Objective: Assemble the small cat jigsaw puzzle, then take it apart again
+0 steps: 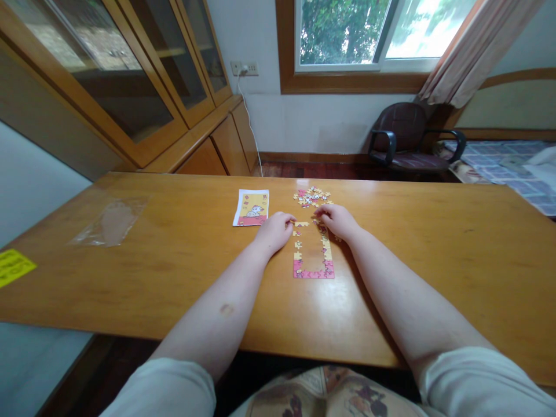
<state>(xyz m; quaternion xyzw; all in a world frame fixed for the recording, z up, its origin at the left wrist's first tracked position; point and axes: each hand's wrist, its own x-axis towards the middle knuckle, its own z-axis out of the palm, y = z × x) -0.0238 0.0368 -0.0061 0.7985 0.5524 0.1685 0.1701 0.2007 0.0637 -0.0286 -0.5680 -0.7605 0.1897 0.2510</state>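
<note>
A partly joined jigsaw puzzle border (313,274) lies on the desk, pink along the bottom and yellow up the sides. At its top left corner, the closed fingers of my left hand (277,230) touch the end of a short yellow strip of puzzle pieces (303,224). My right hand (339,221) is at the top right corner, its thumb and fingers pinched together over what looks like a small puzzle piece, mostly hidden by the fingertips. Just beyond my hands is a pile of loose puzzle pieces (311,197). Left of the pile lies the reference picture (252,207), yellow and pink with a white cartoon animal.
A clear plastic bag (112,222) and a yellow label (15,267) lie on the left of the wooden desk (182,272). Behind stand a glass-door cabinet (186,130) and an office chair (402,136). A white cable (248,113) hangs from the wall socket.
</note>
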